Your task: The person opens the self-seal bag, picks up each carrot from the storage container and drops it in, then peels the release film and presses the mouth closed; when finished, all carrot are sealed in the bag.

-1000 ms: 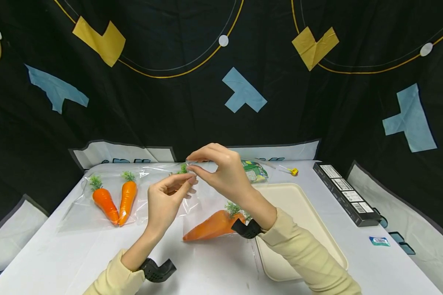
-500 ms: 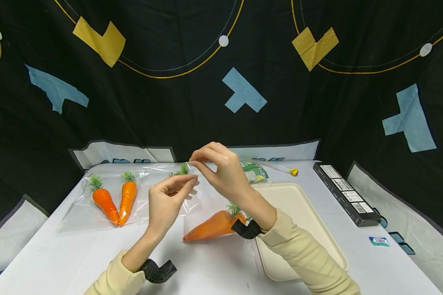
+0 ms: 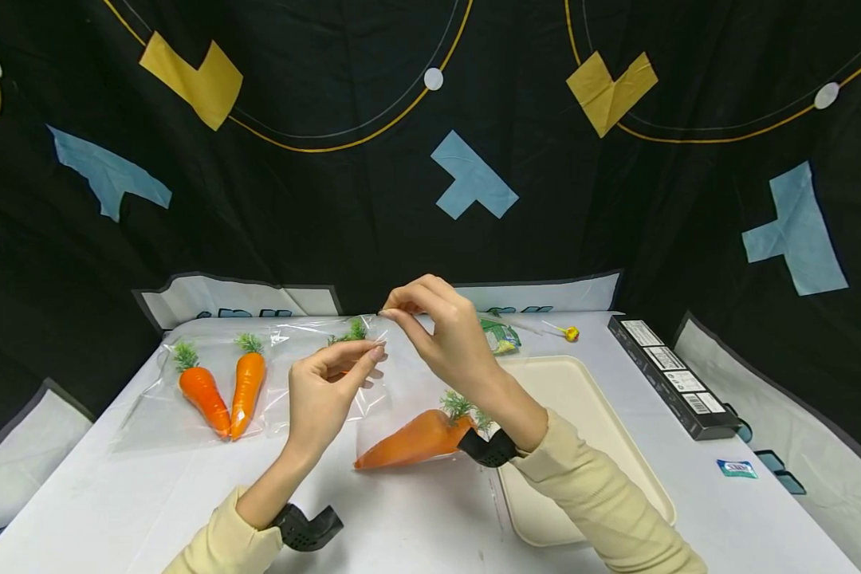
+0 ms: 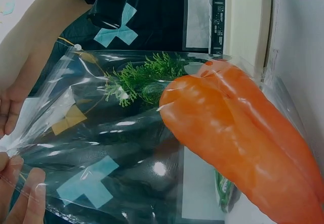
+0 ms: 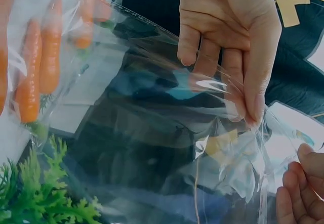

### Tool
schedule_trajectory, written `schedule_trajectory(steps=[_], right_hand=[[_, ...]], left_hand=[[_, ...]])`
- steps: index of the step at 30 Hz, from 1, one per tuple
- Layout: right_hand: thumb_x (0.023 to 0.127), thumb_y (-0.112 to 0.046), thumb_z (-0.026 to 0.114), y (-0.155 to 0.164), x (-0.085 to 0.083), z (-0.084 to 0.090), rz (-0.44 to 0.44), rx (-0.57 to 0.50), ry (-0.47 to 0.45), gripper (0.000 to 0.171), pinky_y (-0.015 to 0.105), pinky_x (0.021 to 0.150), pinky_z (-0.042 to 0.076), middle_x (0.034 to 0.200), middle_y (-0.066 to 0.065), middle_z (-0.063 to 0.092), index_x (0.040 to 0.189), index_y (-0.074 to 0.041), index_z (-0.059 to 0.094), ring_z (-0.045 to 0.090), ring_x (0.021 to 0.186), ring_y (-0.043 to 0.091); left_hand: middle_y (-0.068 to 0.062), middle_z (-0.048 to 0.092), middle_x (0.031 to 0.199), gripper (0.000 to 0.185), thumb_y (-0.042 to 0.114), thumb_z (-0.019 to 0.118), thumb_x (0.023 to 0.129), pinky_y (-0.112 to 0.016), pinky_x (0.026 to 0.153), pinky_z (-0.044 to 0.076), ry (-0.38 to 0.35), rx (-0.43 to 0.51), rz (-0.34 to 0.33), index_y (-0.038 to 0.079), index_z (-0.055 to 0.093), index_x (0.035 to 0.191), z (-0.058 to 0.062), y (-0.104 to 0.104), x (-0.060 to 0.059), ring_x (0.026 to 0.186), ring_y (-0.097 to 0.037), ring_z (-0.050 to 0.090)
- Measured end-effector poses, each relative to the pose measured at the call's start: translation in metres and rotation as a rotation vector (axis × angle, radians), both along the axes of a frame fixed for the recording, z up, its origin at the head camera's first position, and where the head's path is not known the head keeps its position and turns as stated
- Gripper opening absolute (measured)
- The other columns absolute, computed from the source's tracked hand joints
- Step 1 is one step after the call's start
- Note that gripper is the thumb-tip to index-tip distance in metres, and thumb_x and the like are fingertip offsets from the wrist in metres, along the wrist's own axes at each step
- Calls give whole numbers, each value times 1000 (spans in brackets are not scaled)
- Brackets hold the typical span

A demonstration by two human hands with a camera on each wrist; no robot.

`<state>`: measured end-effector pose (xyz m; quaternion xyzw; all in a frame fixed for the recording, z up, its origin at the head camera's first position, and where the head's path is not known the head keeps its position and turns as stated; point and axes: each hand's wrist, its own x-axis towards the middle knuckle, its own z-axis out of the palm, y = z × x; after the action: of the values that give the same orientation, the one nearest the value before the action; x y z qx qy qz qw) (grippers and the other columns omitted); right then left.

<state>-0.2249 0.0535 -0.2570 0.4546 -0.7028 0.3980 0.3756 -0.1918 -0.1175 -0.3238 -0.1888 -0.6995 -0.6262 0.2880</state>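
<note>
Head view: white table (image 3: 115,510), black patterned backdrop (image 3: 316,215) behind.

We list: clear bag (image 3: 383,383), thin glossy crinkled plastic film; carrot (image 3: 409,440), smooth orange plastic with matt green tuft; tray (image 3: 588,430), matt cream; surface (image 3: 115,494), matt white.

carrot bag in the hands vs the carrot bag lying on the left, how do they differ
The held bag is lifted by its mouth, pinched by the left hand and the right hand; the flat bag lies untouched on the table. The held bag shows one carrot at its bottom; the flat bag shows two carrots side by side. Both are clear plastic holding orange carrots with green tops.
</note>
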Motion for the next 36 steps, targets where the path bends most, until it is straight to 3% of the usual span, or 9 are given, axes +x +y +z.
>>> schedule_trajectory(steps=[10, 16, 20, 23, 30, 36], right_hand=[[89, -4, 68, 7, -1, 1, -32, -8, 12, 3, 18, 71, 50, 87, 5, 60, 89, -2, 66, 55, 80, 15], [86, 3, 70, 15, -4, 2, -27, -55, 24, 7, 22, 70, 51, 87, 6, 60, 91, -1, 65, 56, 78, 16], [85, 3, 70, 23, -4, 5, -40, -74, 31, 8, 24, 72, 52, 87, 7, 60, 91, 0, 65, 57, 78, 17], [86, 3, 69, 30, -3, 8, -51, -89, 23, 7, 23, 73, 51, 87, 8, 61, 91, 1, 65, 58, 78, 16], [86, 2, 69, 51, -3, 9, -91, -123, -12, 6, 23, 73, 51, 88, 9, 62, 91, 2, 66, 59, 78, 17], [88, 1, 67, 72, -6, 7, -134, -167, -58, 4, 23, 75, 50, 90, 8, 64, 91, 2, 66, 59, 81, 18]], left_hand=[[-6, 73, 84, 12, 9, 71, 88, -28, 58, 57, 0, -38, -11, 5, 75, 99, -1, -3, -2, 65, -20, 69], [-8, 73, 85, 12, 7, 71, 88, -31, 58, 58, 8, -30, -19, 4, 75, 99, -1, -3, -2, 65, -26, 69], [-11, 73, 86, 13, 3, 71, 87, -30, 59, 58, 1, -20, -21, 2, 75, 100, 0, -3, -2, 65, -23, 69], [-13, 73, 85, 13, 0, 70, 87, -29, 59, 58, -5, -22, -15, -1, 74, 99, 4, -2, 0, 65, -19, 69], [-16, 72, 83, 11, -1, 69, 87, -28, 59, 58, -7, -38, -8, -5, 73, 97, 20, 3, 14, 65, -33, 68], [-20, 71, 84, 12, -4, 68, 87, -28, 58, 57, -11, -37, -1, -8, 72, 97, 23, 3, 16, 65, -31, 68]])
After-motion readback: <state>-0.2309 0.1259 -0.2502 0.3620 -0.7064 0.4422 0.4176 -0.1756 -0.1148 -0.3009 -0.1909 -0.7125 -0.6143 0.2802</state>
